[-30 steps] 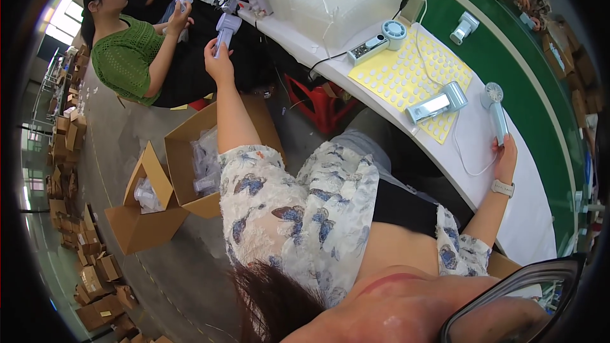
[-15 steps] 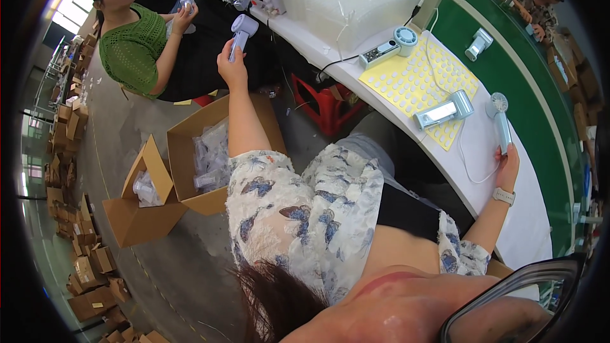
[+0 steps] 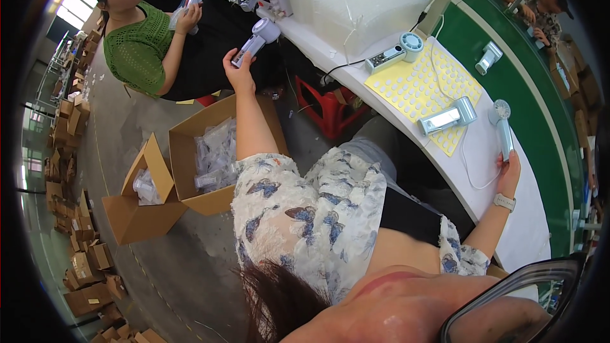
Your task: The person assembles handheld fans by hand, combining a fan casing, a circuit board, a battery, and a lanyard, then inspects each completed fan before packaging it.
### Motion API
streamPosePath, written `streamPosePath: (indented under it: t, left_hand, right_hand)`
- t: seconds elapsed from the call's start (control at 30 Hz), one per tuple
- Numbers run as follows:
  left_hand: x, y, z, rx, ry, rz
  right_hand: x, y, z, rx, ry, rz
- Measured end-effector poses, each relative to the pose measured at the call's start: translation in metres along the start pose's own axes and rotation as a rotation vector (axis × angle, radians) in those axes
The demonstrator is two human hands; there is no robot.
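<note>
My left hand, stretched out over the floor side, grips the handle of a lavender handheld fan, its round head tilted up and to the right. At the table's right edge, my right hand is closed around the lower handle of a light blue handheld fan. Beside it, another light blue fan with a shiny panel lies on a yellow sticker sheet of small round labels. A third blue fan, its handle showing dark inner parts, lies on the sheet's far corner.
Clear plastic trays are stacked behind the fans on the white table. A green conveyor carries another fan. Cardboard boxes with bagged items stand at left. A co-worker in green holds a bagged item near a red stool.
My left hand has moved slightly right and turned the lavender fan, so its head leans further right. My right hand stays at the blue fan's handle. The co-worker's hands have shifted.
</note>
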State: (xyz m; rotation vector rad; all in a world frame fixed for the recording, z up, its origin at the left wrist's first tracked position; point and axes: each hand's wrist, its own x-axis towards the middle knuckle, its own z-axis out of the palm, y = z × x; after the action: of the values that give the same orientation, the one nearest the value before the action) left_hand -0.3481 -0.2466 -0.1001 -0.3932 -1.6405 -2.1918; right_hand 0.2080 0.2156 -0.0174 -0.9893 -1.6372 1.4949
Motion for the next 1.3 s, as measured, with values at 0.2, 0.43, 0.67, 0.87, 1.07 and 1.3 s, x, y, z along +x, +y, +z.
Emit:
streamPosePath:
  t: [0.2, 0.43, 0.67, 0.87, 1.07, 1.3]
  left_hand:
    - [-0.013, -0.028, -0.011, -0.535, 0.103, -0.255]
    - [-0.020, -0.030, 0.010, -0.676, 0.090, -0.359]
    - [-0.019, -0.033, 0.017, -0.818, 0.096, -0.396]
    - [-0.016, -0.041, 0.016, -0.948, -0.021, -0.301]
    - [-0.007, -0.045, 0.023, -1.002, -0.082, -0.334]
    - [0.003, -0.030, 0.015, -1.205, -0.134, -0.401]
  right_hand:
    - [0.001, -0.001, 0.000, -0.011, -0.033, -0.004]
    - [0.001, 0.002, -0.003, -0.030, -0.042, -0.055]
    - [-0.004, -0.004, 0.000, -0.035, -0.020, -0.026]
    - [-0.003, -0.002, 0.000, -0.063, -0.022, -0.031]
    - [0.004, 0.009, -0.010, -0.062, -0.070, -0.035]
    - [-0.001, -0.003, 0.007, -0.073, -0.036, -0.031]
